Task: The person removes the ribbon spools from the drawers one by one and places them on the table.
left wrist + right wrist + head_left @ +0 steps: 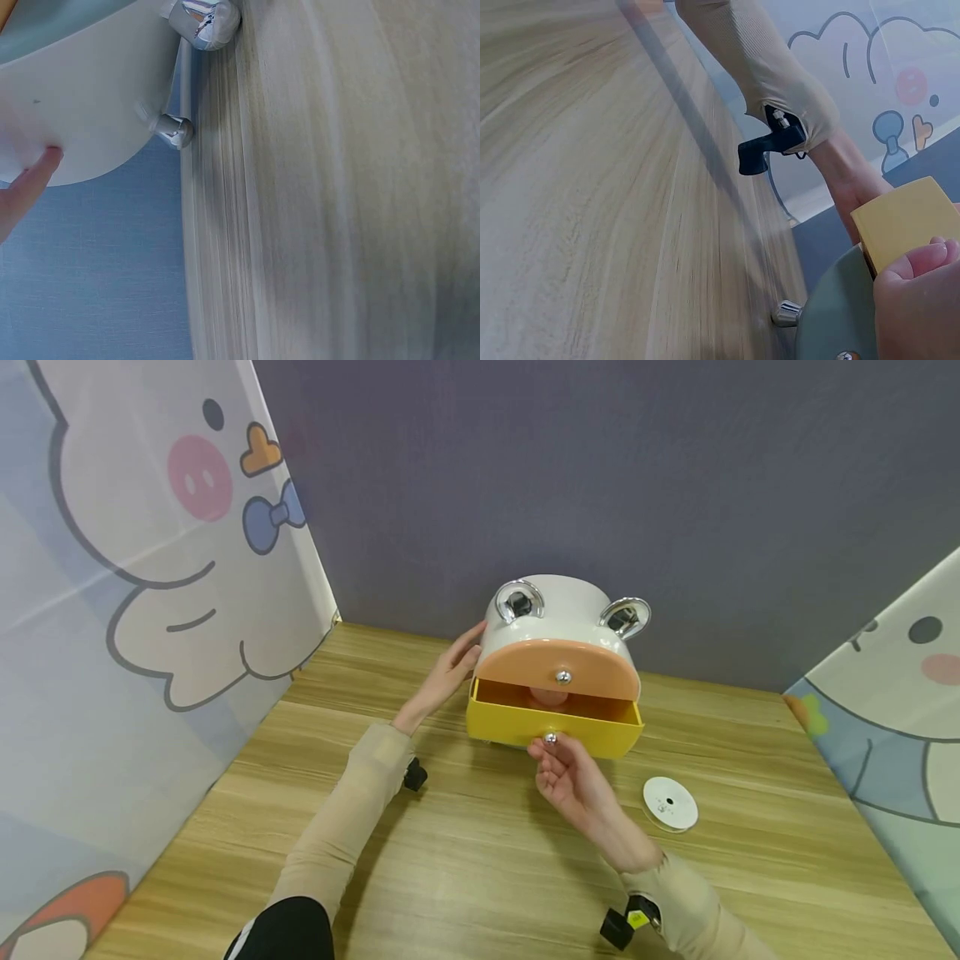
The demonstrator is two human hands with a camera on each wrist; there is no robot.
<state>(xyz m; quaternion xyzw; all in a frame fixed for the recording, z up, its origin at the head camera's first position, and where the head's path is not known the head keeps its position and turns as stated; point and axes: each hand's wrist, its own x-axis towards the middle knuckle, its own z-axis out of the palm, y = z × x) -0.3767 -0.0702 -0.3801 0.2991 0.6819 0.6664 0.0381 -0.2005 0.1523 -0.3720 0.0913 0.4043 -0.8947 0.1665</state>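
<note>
A white animal-shaped drawer box (558,606) with silver ears stands at the back of the wooden table (465,852). Its orange upper drawer (558,664) is closed. The yellow lower drawer (555,727) is pulled out, and a pinkish round thing (550,696) shows inside. My right hand (551,747) pinches the yellow drawer's silver knob (551,738); in the right wrist view its fingertips (919,300) lie against the drawer (904,221). My left hand (468,647) rests with straight fingers on the box's left side, a fingertip (30,187) touching the white shell (82,97).
A white round spool (670,803) lies on the table right of my right hand. Cartoon-printed panels (150,568) stand on the left and right, a grey-blue wall (600,468) behind. The box sits on small silver feet (174,130).
</note>
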